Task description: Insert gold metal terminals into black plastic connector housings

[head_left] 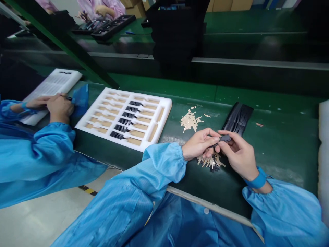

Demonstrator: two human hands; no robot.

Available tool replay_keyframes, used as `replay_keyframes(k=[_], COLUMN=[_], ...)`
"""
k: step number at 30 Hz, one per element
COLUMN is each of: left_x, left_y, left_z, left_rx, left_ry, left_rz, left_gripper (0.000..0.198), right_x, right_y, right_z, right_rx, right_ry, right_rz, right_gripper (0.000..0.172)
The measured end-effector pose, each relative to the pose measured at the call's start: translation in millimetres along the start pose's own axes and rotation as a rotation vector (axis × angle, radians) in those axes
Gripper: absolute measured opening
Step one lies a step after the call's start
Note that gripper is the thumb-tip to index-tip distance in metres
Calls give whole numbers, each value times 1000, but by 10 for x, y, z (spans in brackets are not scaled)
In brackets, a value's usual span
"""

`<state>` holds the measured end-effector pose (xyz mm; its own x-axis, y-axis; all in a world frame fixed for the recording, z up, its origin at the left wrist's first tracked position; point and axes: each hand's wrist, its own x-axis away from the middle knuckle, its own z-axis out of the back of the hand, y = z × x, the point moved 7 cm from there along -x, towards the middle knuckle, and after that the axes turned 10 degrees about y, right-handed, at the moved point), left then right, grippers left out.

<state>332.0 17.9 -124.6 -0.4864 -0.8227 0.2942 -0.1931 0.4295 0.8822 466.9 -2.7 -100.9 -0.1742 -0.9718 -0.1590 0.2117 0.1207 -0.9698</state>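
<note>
Step in hand, as judged: fitting or checking a small dark part [223, 139] held between both hands above the green bench [282, 151]. The left hand [199, 144] pinches the part's near end between thumb and forefinger, the other fingers curled under. The right hand [238, 154] grips its far end with thumb on top and fingers bent beneath. The part is clear of the bench surface, directly above a small heap of tan strips [211, 160] mixed with a few dark pieces. Whether a strip is already seated in the part cannot be told; it is too small.

Next move, as judged: it calls for a steady two-handed pinch and fine alignment, since the pieces are small and light. Loose strips beneath the hands could scatter if brushed.

Containers: a white foam tray [164, 103] lies on the bench to the left of the hands, well apart from them. Its slots run in rows; about five in the middle column hold dark parts, and the remaining slots show only tan bottoms. A second heap of tan strips [190, 120] lies between the tray and a black ribbed stack [238, 118], which rests just beyond the hands.

Nearby: a co-worker's hands [55, 104] in blue sleeves rest on a second white tray [58, 80] at the far left.
</note>
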Motion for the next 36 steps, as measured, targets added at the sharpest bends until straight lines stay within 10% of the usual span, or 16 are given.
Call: replay_keyframes(k=[6, 11, 19, 27, 36], left_x=[12, -78, -206, -244, -323], left_y=[71, 40, 3, 266, 320], left_z=[12, 112, 320, 18, -109], left_rx=[-188, -262, -262, -999, -1273], left_ry=[48, 100, 304, 221, 133], left_rz=[-93, -41, -97, -721, -815], left_gripper=[28, 23, 29, 22, 18], right_x=[-78, -95, -296, -360, -349], right_y=[15, 204, 172, 179, 274], right_z=[113, 92, 325, 619, 603], right_rx=[146, -14, -229, -240, -179], right_ry=[-6, -145, 164, 493, 446], right_rz=[0, -291, -292, -122, -44], right_gripper=[33, 33, 39, 29, 24])
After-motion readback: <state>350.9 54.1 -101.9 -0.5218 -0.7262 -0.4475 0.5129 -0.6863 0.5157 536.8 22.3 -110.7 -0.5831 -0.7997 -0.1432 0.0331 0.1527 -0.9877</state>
